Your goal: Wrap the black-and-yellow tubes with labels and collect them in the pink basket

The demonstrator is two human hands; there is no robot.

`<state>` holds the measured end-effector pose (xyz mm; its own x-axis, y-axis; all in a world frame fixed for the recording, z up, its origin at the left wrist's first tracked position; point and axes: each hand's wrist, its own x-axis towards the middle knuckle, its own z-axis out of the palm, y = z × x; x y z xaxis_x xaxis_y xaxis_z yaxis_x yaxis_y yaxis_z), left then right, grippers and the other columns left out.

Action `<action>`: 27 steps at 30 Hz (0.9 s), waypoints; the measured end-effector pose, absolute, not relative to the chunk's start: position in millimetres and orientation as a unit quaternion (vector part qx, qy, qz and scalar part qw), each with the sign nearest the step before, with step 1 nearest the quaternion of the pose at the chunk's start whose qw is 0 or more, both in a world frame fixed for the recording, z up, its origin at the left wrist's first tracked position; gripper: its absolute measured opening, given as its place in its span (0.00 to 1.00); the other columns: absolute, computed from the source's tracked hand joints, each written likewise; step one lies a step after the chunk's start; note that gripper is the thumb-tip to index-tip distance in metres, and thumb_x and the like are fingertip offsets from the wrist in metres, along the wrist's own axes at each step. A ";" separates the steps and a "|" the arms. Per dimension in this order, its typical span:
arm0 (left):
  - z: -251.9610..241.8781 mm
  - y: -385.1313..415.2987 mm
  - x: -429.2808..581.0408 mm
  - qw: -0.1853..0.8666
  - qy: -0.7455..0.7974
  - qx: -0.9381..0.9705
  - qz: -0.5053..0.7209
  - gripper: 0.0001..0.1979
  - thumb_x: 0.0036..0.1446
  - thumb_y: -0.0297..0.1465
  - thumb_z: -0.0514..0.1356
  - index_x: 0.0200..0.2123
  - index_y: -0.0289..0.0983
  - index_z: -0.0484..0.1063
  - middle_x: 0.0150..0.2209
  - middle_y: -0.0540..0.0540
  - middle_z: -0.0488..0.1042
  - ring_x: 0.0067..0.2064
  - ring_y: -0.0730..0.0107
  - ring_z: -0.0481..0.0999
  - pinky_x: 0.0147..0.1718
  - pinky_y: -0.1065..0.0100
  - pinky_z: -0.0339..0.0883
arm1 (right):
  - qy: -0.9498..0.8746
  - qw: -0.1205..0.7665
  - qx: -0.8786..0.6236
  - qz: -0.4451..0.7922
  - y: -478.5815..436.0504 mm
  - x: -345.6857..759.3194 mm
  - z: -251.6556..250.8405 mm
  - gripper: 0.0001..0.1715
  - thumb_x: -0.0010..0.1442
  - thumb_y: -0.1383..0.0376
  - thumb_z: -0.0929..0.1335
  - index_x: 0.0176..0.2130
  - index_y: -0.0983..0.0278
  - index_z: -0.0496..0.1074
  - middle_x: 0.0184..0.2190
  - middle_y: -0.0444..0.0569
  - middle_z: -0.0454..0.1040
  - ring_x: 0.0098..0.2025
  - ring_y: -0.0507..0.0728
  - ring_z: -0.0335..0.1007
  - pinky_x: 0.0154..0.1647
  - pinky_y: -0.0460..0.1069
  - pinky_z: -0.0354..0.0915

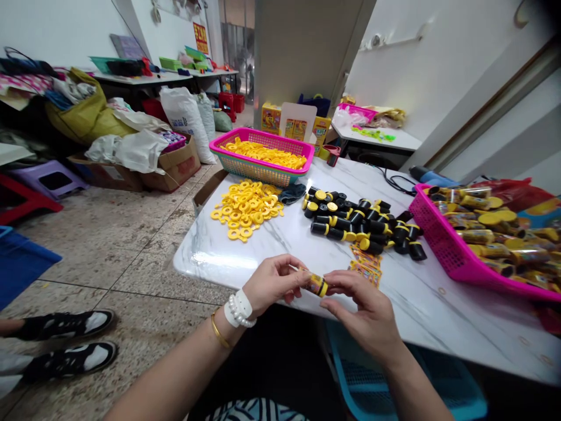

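Observation:
A small cylinder with a yellow printed label (316, 284) is held level between my two hands, over the table's front edge. My left hand (277, 283) has its fingers closed round the left end. The thumb and fingers of my right hand (362, 307) press on the yellow and black right end. Behind them lie printed stickers (367, 266) and a heap of black tubes (372, 225) with yellow ends. Flat yellow ring-shaped pieces (245, 207) are piled to the left of the tubes.
A pink basket (263, 137) of yellow pieces stands at the table's back left. On the right, another pink basket (442, 251) holds labelled tubes. Below the marble-patterned table (210, 266) is a blue basket (350, 374). A person's shoes (70, 356) show at lower left.

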<state>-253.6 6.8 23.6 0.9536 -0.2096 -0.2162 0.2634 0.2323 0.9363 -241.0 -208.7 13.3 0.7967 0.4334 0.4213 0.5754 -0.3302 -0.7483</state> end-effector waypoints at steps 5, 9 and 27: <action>19.7 -4.2 -254.1 0.789 0.007 0.602 -0.123 0.21 0.46 0.40 0.72 0.39 0.32 0.75 0.30 0.43 0.78 0.27 0.72 0.73 0.27 0.70 0.67 | -0.223 0.576 -0.785 -0.055 -205.1 -246.7 4.8 0.15 0.60 0.66 0.72 0.48 0.57 0.74 0.45 0.51 0.77 0.45 0.59 0.77 0.46 0.56 0.77; 17.0 -10.8 -256.6 0.763 -0.030 0.642 -0.068 0.18 0.50 0.37 0.70 0.42 0.34 0.77 0.34 0.43 0.79 0.33 0.69 0.76 0.34 0.69 0.68 | -0.189 0.586 -0.786 -0.053 -205.3 -249.1 3.7 0.17 0.59 0.66 0.73 0.49 0.57 0.75 0.46 0.50 0.78 0.44 0.58 0.78 0.48 0.55 0.77; 17.6 -21.3 -256.4 0.671 -0.053 0.739 -0.029 0.14 0.57 0.41 0.63 0.40 0.37 0.77 0.27 0.47 0.76 0.25 0.72 0.71 0.27 0.72 0.63 | -0.059 0.725 -0.676 0.115 -205.9 -247.3 3.3 0.19 0.56 0.58 0.75 0.47 0.60 0.78 0.37 0.49 0.81 0.31 0.55 0.79 0.37 0.52 0.78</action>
